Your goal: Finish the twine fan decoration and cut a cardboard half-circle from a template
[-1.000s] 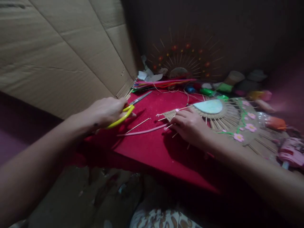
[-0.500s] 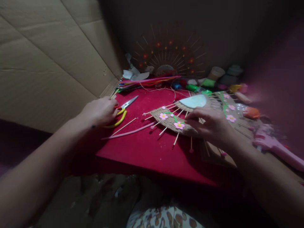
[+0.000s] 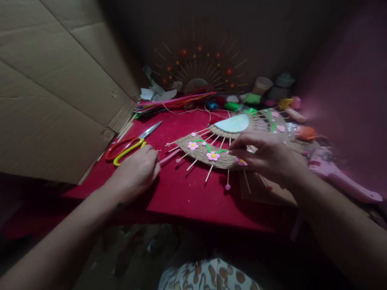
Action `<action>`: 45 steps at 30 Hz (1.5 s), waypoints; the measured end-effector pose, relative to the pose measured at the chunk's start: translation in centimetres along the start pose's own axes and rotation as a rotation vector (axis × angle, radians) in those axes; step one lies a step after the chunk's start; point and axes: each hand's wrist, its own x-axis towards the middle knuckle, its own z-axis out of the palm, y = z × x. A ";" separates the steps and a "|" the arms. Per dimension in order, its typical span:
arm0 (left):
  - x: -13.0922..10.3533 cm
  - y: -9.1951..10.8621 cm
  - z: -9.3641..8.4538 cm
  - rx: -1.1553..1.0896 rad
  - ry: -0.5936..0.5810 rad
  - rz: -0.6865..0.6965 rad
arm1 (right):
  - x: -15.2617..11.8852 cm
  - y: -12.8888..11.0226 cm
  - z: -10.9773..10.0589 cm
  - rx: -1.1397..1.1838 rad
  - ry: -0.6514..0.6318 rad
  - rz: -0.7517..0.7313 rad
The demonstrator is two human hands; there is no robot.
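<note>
A half-round fan of twine and thin sticks (image 3: 199, 154), decorated with pink clay flowers and a green stem, lies on the red cloth. My right hand (image 3: 263, 155) is over its right part, thumb and forefinger pinched at the twine band; the other fingers are curled. A pale blue half-disc (image 3: 232, 123) sits at the fan's centre. Left of the fan, my left hand (image 3: 139, 170) is closed on the cloth, a pink pipe cleaner (image 3: 169, 157) running out from under its fingers. Just behind that hand lie scissors (image 3: 130, 150) with red and yellow handles.
A pink glue gun (image 3: 341, 177) lies at the right. Pipe cleaners (image 3: 178, 100) and coloured clay packs (image 3: 252, 98) line the back. A cardboard sheet (image 3: 60, 100) stands at the left. Another stick fan (image 3: 198, 68) leans on the wall. The red table edge (image 3: 193, 215) is near me.
My left hand has moved off the scissors handles, toward me and right, onto the pink pipe cleaner. My right hand stays at the fan. The whole view has shifted slightly.
</note>
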 end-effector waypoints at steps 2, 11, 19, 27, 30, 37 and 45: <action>-1.1 -0.3 -1.1 -0.086 -0.019 -0.057 | -0.1 0.0 0.5 -0.015 -0.020 -0.045; -2.9 2.8 -2.8 -0.549 -0.042 0.088 | 0.5 -0.7 1.3 -0.156 -0.181 -0.132; -2.1 4.5 -1.3 -0.547 0.109 0.114 | 0.7 -0.8 1.1 -0.189 -0.319 -0.122; -2.3 5.2 0.1 -0.447 0.032 0.173 | 0.2 0.4 0.8 -0.152 0.066 -0.125; -2.8 5.5 0.8 -0.432 0.020 0.126 | 0.3 1.3 0.2 -0.130 0.127 -0.081; -3.7 6.8 2.2 -0.288 0.113 0.103 | 0.6 2.8 -0.8 0.011 0.300 0.121; -3.5 7.1 4.0 -0.084 0.438 0.183 | 0.8 3.3 -0.9 0.002 0.330 0.112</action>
